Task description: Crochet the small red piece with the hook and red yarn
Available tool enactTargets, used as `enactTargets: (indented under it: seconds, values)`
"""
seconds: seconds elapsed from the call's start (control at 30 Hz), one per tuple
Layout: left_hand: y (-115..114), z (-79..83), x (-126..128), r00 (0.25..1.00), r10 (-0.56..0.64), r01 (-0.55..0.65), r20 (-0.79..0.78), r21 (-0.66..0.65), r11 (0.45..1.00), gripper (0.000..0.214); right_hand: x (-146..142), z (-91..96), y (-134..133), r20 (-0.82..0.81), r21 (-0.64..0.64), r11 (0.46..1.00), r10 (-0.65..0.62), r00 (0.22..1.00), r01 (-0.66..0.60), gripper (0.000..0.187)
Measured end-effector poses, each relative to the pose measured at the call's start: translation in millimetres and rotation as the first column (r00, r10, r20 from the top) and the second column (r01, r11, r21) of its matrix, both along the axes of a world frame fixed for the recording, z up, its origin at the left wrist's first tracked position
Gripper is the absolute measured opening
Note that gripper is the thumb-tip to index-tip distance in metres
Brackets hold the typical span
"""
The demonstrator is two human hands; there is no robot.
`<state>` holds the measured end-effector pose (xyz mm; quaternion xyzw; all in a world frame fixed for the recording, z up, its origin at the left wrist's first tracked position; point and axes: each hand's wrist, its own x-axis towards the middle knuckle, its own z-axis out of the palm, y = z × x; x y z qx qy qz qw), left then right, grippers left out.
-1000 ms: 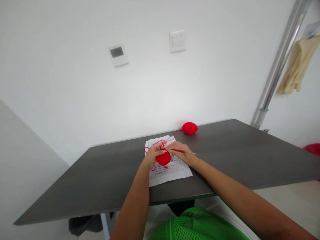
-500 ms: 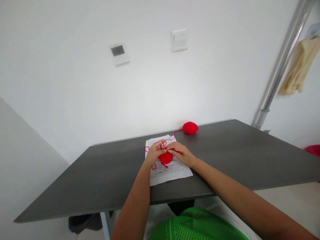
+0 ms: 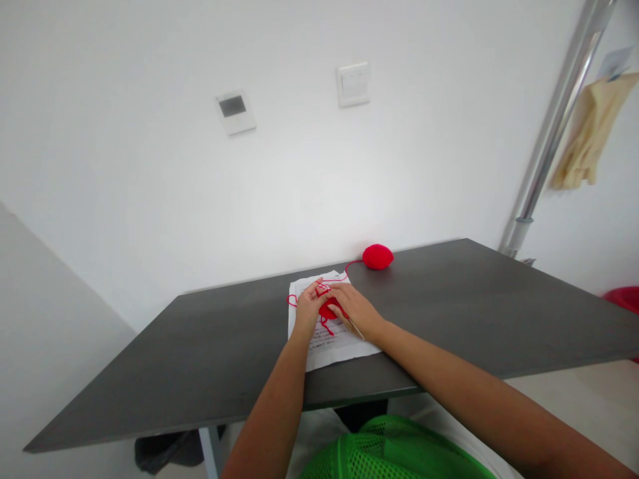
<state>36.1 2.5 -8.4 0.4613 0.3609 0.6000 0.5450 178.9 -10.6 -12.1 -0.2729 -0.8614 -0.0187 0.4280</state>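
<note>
Between my hands is a small round piece of red crochet (image 3: 328,310), partly covered by the fingers. My left hand (image 3: 309,305) pinches its left edge, with red yarn running over the fingers. A thin crochet hook (image 3: 356,328) with a red grip is held in my right hand (image 3: 355,309), its shaft end pointing down toward me and its tip hidden at the work. A short yarn tail hangs from the piece. From the hands a strand leads to a red yarn ball (image 3: 378,257) at the table's back edge. Beneath lies a printed white sheet (image 3: 324,359).
The dark grey table (image 3: 210,359) stands against a white wall with a thermostat (image 3: 235,113) and a light switch (image 3: 353,84). At the right are a metal pole (image 3: 554,143) and hanging cream gloves (image 3: 592,133). A dark bag (image 3: 167,451) lies under the table.
My right hand has turned, so the hook now slants more steeply down toward me. The fingers of both hands have come closer together and cover more of the red crochet piece.
</note>
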Motion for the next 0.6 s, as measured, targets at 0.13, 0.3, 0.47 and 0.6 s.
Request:
enactTargets:
  seconds: [0.13, 0.3, 0.47, 0.6]
  values:
    - [-1, 1.4, -1, 0.985, -0.118, 0.125, 0.128, -0.048, 0.991, 0.059, -5, -1.2, -1, -0.007, 0.011, 1.000, -0.013, 1.000, 0.013, 0.025]
    - [-3, 4.4, -9, 0.955, -0.257, 0.273, 0.151, -0.098, 0.957, 0.053, -4, 0.1, -4, -0.032, -0.012, 0.999, 0.036, 0.999, -0.036, 0.023]
    - [-4, 6.4, -13, 0.938, -0.322, 0.337, 0.128, -0.124, 0.933, 0.053, 0, 5.2, -7, -0.049, -0.055, 0.992, 0.108, 0.993, -0.111, 0.021]
    - [-1, 3.7, -17, 0.931, -0.351, 0.362, 0.102, -0.135, 0.922, 0.055, 3, 8.3, -8, -0.088, -0.128, 0.979, 0.151, 0.985, -0.161, 0.021]
